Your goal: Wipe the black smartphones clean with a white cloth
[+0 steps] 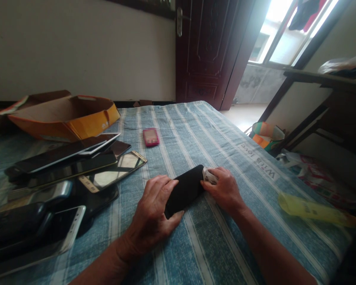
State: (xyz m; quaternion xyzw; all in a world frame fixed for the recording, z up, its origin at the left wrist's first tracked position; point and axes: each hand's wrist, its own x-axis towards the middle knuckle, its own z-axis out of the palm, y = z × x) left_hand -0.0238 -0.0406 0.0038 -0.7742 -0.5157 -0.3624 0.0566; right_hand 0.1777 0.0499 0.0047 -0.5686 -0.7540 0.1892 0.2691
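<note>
A black phone [186, 189] lies face up on the blue striped cloth [213, 142] in front of me. My left hand [152, 215] grips its near end, fingers curled over the edge. My right hand [224, 190] is closed on a small white wipe [209, 175] and presses it against the phone's far right edge.
A pile of several phones [62, 174] spreads over the left side. Behind it stands an open orange cardboard box [68, 116]. A small pink phone [150, 137] lies further back. A yellow bottle [308, 208] lies on its side at the right. A dark wooden door [207, 51] stands beyond.
</note>
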